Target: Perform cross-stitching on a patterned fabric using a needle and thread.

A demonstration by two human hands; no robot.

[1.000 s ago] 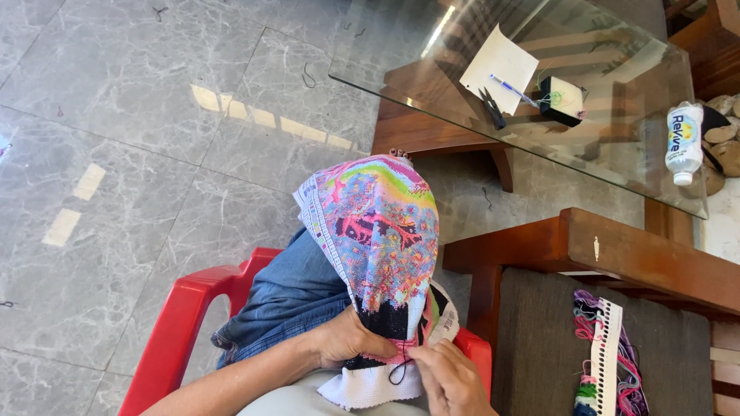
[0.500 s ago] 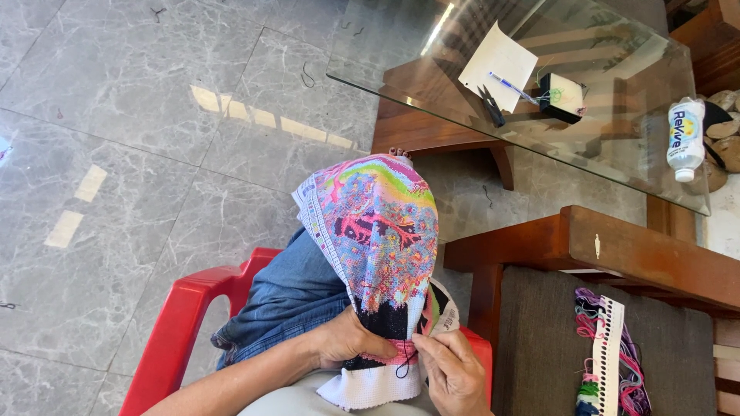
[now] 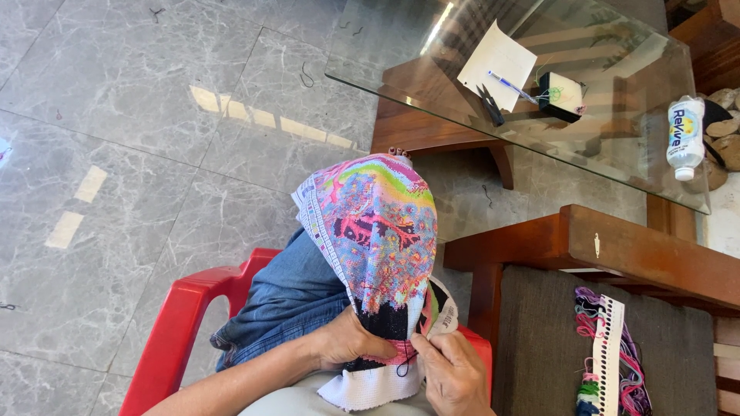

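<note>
Left hand (image 3: 351, 344) grips colourful cross-stitch cloth (image 3: 378, 246) from beneath, fingers curled on it, holding stitching area taut. Right hand (image 3: 451, 374) at cloth's lower edge, fingertips pinched together, seemingly on needle; too small to confirm. Cloth drapes over denim knee above red chair (image 3: 181, 316). Thread card (image 3: 609, 354) on cushioned seat right, within reach. Beyond, glass worktop (image 3: 617, 154) carries scissors (image 3: 490, 105), pen (image 3: 509, 85), paper, bottle (image 3: 684, 137).
</note>
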